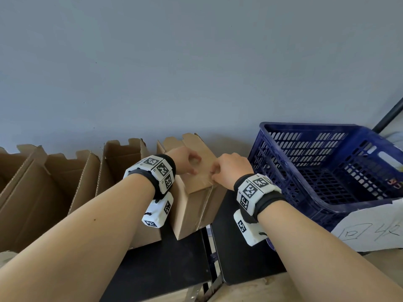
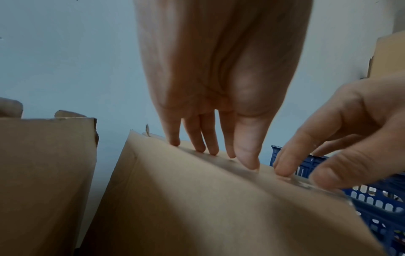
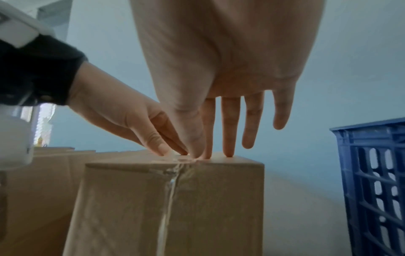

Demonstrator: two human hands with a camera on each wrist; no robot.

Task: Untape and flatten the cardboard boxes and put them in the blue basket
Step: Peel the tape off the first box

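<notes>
A closed cardboard box (image 1: 192, 205) stands on the black table, between open boxes and the blue basket (image 1: 305, 125). Clear tape (image 3: 171, 190) runs over its top edge and down the near side. My left hand (image 1: 185, 159) lies on the top face with straight fingers, fingertips (image 2: 210, 150) pressing the cardboard (image 2: 197, 199). My right hand (image 1: 229, 168) is at the top's near right edge. Its thumb and forefinger (image 3: 195, 150) meet on the crumpled tape there, while its ring and little fingers hang free. The basket (image 3: 372, 173) stands just right of the box.
Several open-topped cardboard boxes (image 1: 65, 182) line the wall to the left, one (image 1: 122, 162) right beside the taped box. The black table (image 1: 174, 269) has a gap (image 1: 209, 247) beneath the box. A white handwritten sheet (image 1: 370, 229) hangs on the basket's near wall.
</notes>
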